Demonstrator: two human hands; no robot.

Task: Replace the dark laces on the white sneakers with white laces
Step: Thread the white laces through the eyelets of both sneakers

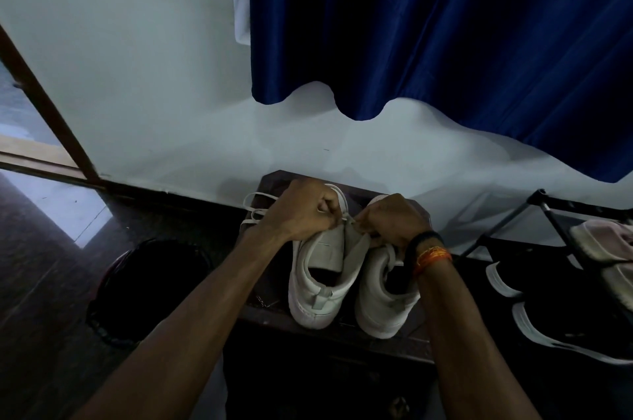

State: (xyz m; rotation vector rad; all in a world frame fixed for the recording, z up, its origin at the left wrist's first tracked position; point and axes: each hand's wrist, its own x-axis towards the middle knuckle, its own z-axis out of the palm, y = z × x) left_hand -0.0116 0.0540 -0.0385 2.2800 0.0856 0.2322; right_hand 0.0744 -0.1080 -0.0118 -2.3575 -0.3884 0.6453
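Two white sneakers stand heel-toward-me on a dark low stool by the wall. My left hand and my right hand are both clenched over the front of the left sneaker, pinching a white lace between them above its tongue. Loops of that lace trail off to the left of my left hand. The right sneaker stands beside it, its front hidden under my right wrist, which wears dark and orange bands. No dark laces are visible.
A dark round bin sits on the floor at left. At right a black shoe rack holds black shoes with white soles and a pale pink shoe. A blue curtain hangs above the white wall.
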